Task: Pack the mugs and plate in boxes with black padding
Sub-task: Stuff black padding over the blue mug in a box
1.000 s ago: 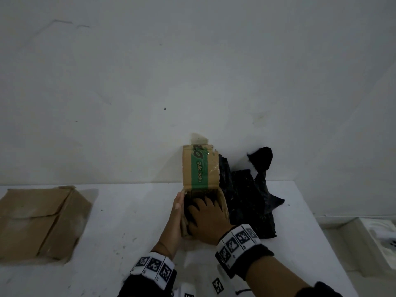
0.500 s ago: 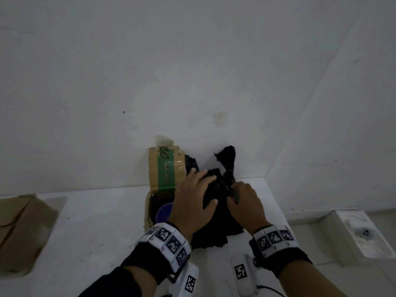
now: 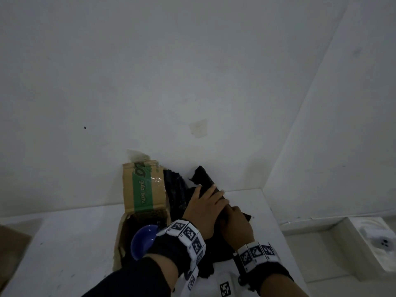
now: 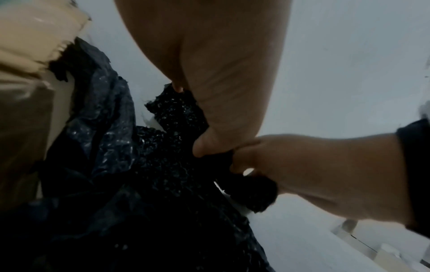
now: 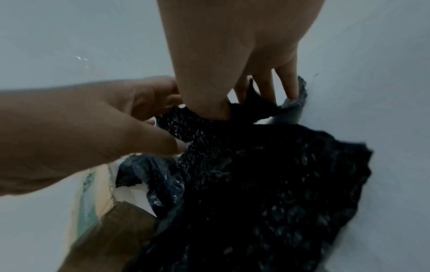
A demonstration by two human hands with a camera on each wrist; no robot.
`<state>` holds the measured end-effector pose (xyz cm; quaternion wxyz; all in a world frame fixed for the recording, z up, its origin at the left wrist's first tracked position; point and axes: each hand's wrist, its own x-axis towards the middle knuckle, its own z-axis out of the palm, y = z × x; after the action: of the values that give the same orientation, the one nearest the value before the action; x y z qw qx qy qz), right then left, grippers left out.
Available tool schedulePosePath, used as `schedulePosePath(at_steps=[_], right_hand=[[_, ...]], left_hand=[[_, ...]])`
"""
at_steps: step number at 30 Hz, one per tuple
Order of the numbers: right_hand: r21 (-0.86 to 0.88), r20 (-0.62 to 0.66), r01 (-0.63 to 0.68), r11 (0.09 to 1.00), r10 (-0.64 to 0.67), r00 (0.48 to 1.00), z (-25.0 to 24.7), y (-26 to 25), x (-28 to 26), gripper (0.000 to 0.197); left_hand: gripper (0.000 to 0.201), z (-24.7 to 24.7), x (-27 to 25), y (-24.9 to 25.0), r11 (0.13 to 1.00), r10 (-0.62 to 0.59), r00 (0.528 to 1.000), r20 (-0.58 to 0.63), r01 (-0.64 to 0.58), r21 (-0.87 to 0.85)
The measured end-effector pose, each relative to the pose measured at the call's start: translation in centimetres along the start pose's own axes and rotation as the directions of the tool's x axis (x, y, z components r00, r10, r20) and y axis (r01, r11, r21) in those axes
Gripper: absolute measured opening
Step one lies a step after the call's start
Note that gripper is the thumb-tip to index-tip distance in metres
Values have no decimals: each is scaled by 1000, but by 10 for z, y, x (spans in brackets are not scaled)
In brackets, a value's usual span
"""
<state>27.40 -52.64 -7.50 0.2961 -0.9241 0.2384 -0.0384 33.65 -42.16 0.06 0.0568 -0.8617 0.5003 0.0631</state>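
Crinkling under both hands, the black padding [image 3: 177, 194] is a bubbled, glossy plastic sheet with ragged edges, heaped on the white desk [image 3: 64, 243] against the wall. The left hand [image 3: 203, 209] reaches across it, palm down, its fingers [image 3: 216, 192] laid fairly straight over a raised strip while the thumb [image 4: 204, 145] pinches the sheet from beneath. The right hand [image 3: 237, 226] meets it knuckle to knuckle, fingers [image 5: 288, 86] curled and pinching the same strip just nearer the person than the left fingers. Left of the fingers, an open cardboard box [image 3: 143, 189] with a green printed band and clear tape stands with its flap raised; its dull brown wall touches the padding. Behind the left wrist, inside the box, a smooth, rounded blue mug [image 3: 143, 239] shows, partly hidden by the wristband [image 3: 186, 234]. Far left of the fingers, another brown box [image 3: 10, 249] sits at the desk's edge.
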Motion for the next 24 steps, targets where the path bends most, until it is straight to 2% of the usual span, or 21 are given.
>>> schedulePosePath(at_steps=[2,5,9,11,15,16,18,20,22,23,24], right_hand=[[60,15,10,998,-11,1000,-14,-1,-4,28],[165,-129,130,978,-109,986,-43,-9,-10,8],[309,-290,294,904,-205,935,-84,-34,-18,23],[356,-366,377,855,-244,898,-103,-51,-26,28],[508,-419,470,722,-269,867,-130,-91,-47,28],[503,-424,495,708,-296,856,-134,-98,-52,30],[494,-374,516,699,-366,853,-135,-118,-66,27],[453,-281,512,729,-429,859,-135,-120,-68,10],[204,-226,586,784,-545,808,-126,-130,-73,36],[59,-190,613,788,-594,782,-119,-135,-75,48],[-69,-164,633,771,-635,755,-111,-142,-77,53]], left_hand=[[79,-4,-1,-1,1000,-16,1000,-15,16,16],[83,-14,-5,-2,997,-69,994,-87,71,18],[102,-33,-18,-5,997,-72,964,-255,72,-9],[104,-41,-28,-6,998,-60,931,-359,55,-25],[74,-65,-54,-14,992,-70,815,-576,-4,-128],[68,-74,-64,-17,982,-101,810,-578,-14,-190],[59,-91,-93,-28,953,-175,847,-502,17,-303],[54,-89,-98,-39,914,-176,870,-461,-30,-405],[47,-90,-118,-55,830,-169,906,-389,-82,-552],[41,-90,-128,-64,787,-183,920,-347,-74,-612],[36,-92,-138,-74,758,-192,934,-301,-54,-651]])
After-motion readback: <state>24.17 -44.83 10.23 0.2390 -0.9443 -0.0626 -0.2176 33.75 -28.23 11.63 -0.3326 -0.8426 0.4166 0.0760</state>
